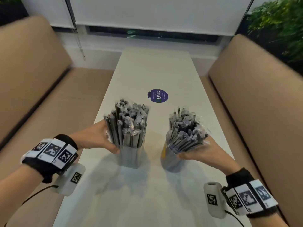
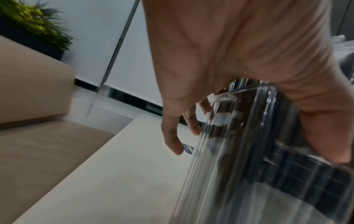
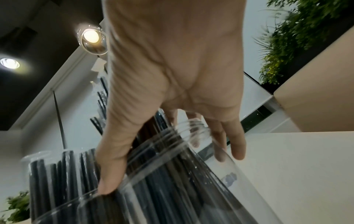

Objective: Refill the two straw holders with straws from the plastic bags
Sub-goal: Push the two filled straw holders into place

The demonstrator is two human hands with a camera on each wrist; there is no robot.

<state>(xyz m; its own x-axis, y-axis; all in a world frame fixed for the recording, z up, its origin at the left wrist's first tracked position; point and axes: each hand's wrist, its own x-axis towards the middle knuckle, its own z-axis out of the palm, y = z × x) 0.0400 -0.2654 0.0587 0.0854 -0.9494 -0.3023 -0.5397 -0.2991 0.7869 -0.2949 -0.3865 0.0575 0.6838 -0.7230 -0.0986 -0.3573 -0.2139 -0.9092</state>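
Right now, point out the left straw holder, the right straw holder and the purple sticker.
left straw holder (image 1: 129, 156), head view, clear wall below the straws.
right straw holder (image 1: 170, 161), head view, lower clear wall.
purple sticker (image 1: 158, 95), head view, its middle.

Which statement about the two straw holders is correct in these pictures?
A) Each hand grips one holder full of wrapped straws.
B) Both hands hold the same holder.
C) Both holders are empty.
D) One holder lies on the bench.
A: the left hand grips the left holder and the right hand grips the right holder, both packed with straws.
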